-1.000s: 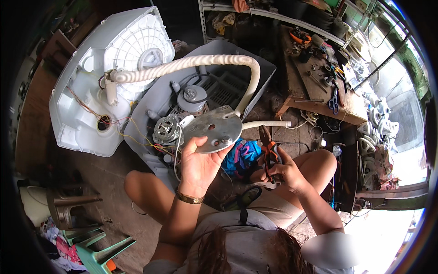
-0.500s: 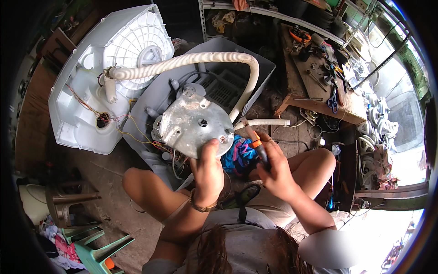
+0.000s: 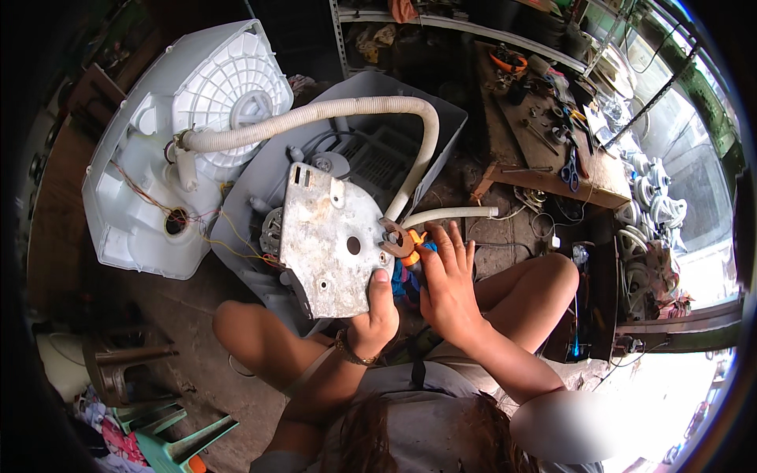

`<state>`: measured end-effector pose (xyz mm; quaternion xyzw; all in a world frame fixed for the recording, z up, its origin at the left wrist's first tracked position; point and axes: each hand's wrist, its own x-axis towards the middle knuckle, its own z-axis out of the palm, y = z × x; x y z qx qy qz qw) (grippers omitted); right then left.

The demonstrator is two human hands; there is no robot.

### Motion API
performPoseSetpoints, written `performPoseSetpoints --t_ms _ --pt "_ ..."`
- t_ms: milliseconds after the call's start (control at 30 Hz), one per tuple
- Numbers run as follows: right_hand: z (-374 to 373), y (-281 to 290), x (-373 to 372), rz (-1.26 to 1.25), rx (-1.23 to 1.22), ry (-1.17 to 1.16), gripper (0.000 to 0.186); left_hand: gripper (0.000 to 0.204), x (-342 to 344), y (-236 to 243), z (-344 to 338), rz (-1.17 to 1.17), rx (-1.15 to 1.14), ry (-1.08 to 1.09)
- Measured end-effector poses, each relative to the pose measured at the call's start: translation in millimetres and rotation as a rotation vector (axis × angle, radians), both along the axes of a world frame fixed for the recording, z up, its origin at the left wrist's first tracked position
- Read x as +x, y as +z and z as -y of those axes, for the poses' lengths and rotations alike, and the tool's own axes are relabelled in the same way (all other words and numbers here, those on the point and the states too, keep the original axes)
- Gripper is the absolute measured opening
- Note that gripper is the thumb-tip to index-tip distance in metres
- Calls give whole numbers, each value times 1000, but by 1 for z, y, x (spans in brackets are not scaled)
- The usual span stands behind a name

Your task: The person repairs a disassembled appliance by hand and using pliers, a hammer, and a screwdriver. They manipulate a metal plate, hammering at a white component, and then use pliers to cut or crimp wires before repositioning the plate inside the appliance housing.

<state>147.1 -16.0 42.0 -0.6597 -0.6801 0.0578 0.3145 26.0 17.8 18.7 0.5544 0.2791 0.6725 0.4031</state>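
A worn, stained metal plate (image 3: 327, 244) with a round hole near its middle is tilted up in front of me. My left hand (image 3: 374, 322) grips its lower right edge, thumb lying on the face and fingers out of sight behind. In my right hand (image 3: 449, 296) are pliers (image 3: 397, 240) with orange and dark handles, some fingers stretched out past them. The rusty jaws are spread at the plate's right edge, by a small hole; whether they touch the metal I cannot tell.
Behind the plate stands a grey plastic tub (image 3: 355, 88). A ribbed hose (image 3: 315, 113) arches over it from a white plastic housing (image 3: 130, 189) with loose thin wires. Tools cover a wooden bench (image 3: 505, 118) at right. Blue cloth and a green stool (image 3: 189, 437) are nearby.
The plate has been turned so a flatter face with a straight left edge shows. The pliers have moved left to its edge, their jaws now visibly spread, and my right fingers have straightened.
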Motion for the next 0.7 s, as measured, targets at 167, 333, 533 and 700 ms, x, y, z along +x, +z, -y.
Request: performPoseSetpoints --t_ms 167,333,533,700 --pt "-10 -15 10 -78 12 102 44 38 0 -10 0 -15 -37 17" --pt "-8 -14 14 -133 -23 166 50 40 -6 -16 -5 98 -143 36" --pt "-4 -37 7 -568 -4 167 49 46 7 -9 -7 -472 56 53" --pt "2 -45 4 -1165 -31 137 34 58 29 7 -11 -668 323 94"
